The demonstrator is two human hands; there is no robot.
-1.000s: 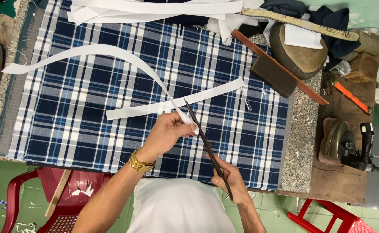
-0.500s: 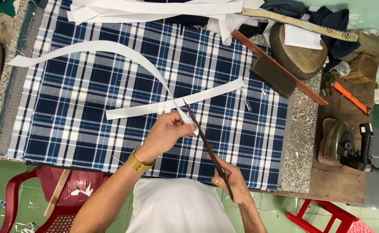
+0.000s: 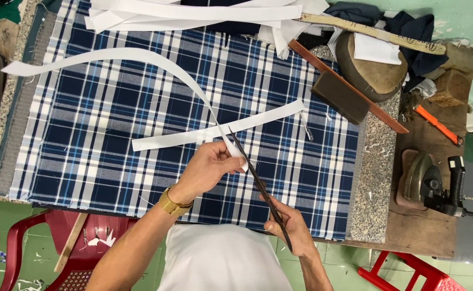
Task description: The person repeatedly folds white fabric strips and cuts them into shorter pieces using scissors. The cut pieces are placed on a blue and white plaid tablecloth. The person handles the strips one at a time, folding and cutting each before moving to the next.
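1. My left hand [image 3: 208,168] reaches forward over the near part of the table, wrist bent a little, a gold watch [image 3: 173,203] on it. The fingers are pinched shut on the near end of a long white strip [image 3: 139,56], which rises from my grip and arcs away to the far left over the plaid cloth [image 3: 112,118].
2. My right hand [image 3: 290,229] sits close to my body at the table's near edge, fingers curled tight around the handles of the scissors [image 3: 255,175]. The blades point up and away, their tips reaching the strip right beside my left fingertips.
3. A second white strip [image 3: 258,121] lies flat on the plaid just beyond my left hand, running slantwise.
4. More white strips are heaped at the far edge [image 3: 193,13]. To the right lie a wooden-handled brush [image 3: 344,97], a rounded brown pad [image 3: 371,70], an orange tool [image 3: 435,124] and an iron [image 3: 425,180].
5. Red plastic chairs [image 3: 26,253] stand below the table's edge.
6. My right palm hides the scissor handles, and I cannot tell how far the blades are parted.
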